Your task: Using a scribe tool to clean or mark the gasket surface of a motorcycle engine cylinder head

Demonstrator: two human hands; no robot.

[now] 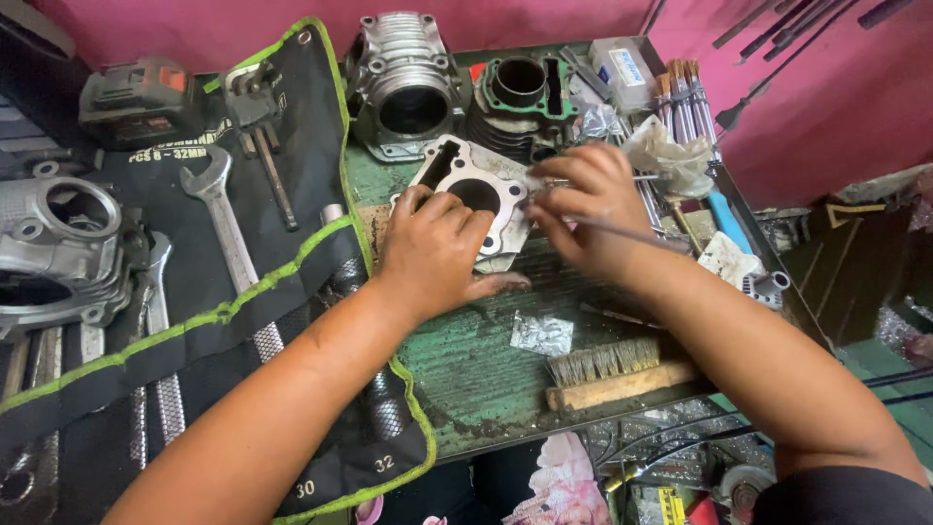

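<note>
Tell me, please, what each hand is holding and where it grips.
Left hand holds the grey cylinder block at its near edge; right hand pinches a thin metal rod near one end.

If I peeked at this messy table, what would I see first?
Two hands in the middle: the left hand presses a silvery engine cylinder onto the green table, and the right hand holds a thin metal tool against it. Wrenches lie on a black pouch to the left.

small white rectangular box point(622, 70) with a blue label lying at the far edge of the tabletop point(486, 369), beside the brushes. crumpled clear plastic bag point(666, 156) sitting just right of it. torn silver foil wrapper point(541, 333) lying flat near the wooden brush. yellow label strip point(669, 506) showing below the tabletop edge.
</note>
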